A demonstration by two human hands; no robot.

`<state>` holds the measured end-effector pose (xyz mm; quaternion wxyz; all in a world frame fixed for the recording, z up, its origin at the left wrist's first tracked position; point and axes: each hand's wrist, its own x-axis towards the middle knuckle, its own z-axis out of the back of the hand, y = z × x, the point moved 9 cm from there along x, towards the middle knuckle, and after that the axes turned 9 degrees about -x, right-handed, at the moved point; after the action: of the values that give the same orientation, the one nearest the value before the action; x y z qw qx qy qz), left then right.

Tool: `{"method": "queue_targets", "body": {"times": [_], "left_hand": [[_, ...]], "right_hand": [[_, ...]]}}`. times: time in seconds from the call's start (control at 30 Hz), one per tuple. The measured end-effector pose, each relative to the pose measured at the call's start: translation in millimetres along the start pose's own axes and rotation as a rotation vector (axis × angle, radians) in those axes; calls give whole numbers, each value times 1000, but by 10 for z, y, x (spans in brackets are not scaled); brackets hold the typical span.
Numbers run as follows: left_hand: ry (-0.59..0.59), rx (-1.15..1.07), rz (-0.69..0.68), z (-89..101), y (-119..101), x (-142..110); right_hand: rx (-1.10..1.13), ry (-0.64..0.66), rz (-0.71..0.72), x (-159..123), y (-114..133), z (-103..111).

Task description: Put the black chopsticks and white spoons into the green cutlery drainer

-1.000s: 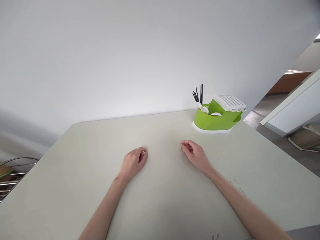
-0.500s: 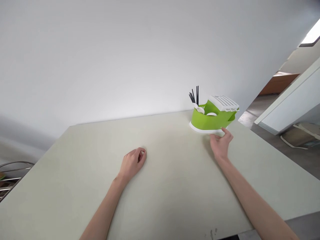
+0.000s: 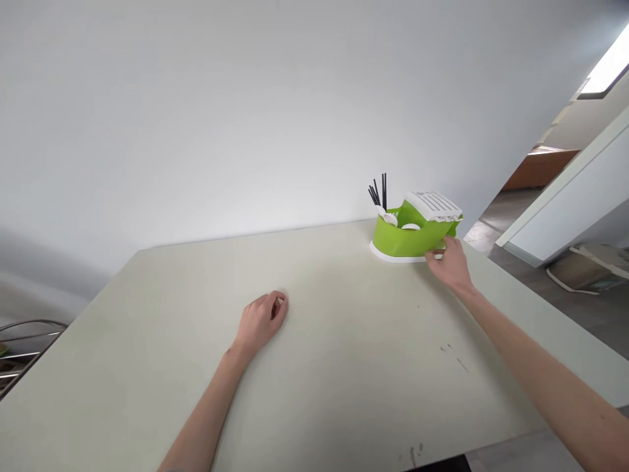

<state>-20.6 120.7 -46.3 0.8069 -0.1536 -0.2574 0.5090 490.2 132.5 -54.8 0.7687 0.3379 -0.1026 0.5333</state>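
Observation:
My left hand (image 3: 263, 318) rests on the table with its fingers curled closed, and nothing shows in it. To the far right, my right hand (image 3: 449, 263) is at the front right corner of a green and white cutlery holder (image 3: 403, 242). Its thumb and fingers are bent against the holder's lower edge, and the fingertips are partly hidden. Black chopsticks (image 3: 384, 191) stand upright in the holder's left part. White spoons (image 3: 390, 219) lean beside them. A slotted white lid (image 3: 432, 204) covers the raised right part.
The pale table (image 3: 314, 380) meets a white wall (image 3: 255, 131) at the back. Beyond its right edge are a white panel (image 3: 565, 196) and a chair-like item (image 3: 580, 269). A metal rack (image 3: 29, 354) stands low at the left.
My right hand has moved right and slightly up, from in front of the cutlery holder to its right corner. My left hand has stayed in place.

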Motion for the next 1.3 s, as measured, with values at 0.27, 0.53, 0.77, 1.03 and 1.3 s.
{"method": "queue_targets", "body": {"times": [0.27,0.53,0.77,1.03,1.3], "left_hand": [[-8,4,-12,-3,0,2],[-4,-7,-8,-15,29,-6],[10,-2,4,-30,52,-16],[4,5,-15,-47,69,-22],[8,-3,-7,-61,79,-26]], "right_hand": [[-277,93,211,-280,454,-13],[-191,121,320,-606,1138,-57],[-110,125,417,-942,1676,-86],[9,102,509,-1216,2142,-123],[66,53,534,-1341,2326,-143]]}}
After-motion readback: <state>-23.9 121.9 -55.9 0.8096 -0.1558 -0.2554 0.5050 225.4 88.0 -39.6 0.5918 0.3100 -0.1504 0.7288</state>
